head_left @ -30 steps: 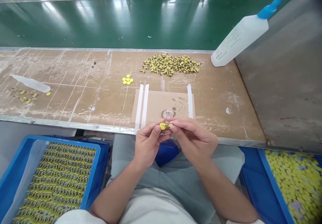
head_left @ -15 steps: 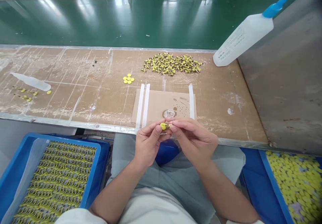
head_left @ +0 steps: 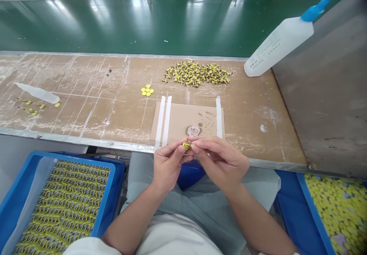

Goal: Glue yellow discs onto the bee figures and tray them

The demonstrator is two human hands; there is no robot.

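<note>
Both hands meet over my lap at the near edge of the bench. My left hand [head_left: 169,165] pinches a small yellow piece [head_left: 186,145] between thumb and fingers. My right hand [head_left: 220,159] is closed too, its fingertips pressed against the same yellow piece from the right. Just beyond the hands lies a cardboard sheet [head_left: 183,119] with white strips and a glue blob [head_left: 193,130]. Farther back sit a pile of small yellow-and-dark parts [head_left: 196,73] and a few yellow discs [head_left: 147,90].
A white squeeze bottle with a blue nozzle [head_left: 279,43] leans at the right. A blue bin of yellow parts [head_left: 57,201] stands lower left; another bin of yellow discs [head_left: 338,205] lower right. A clear bag [head_left: 37,93] and loose bits lie far left. A green conveyor [head_left: 143,21] runs behind.
The hands stay pinched together on the yellow piece; the fingers have closed slightly more over it. The view has shifted a little.
</note>
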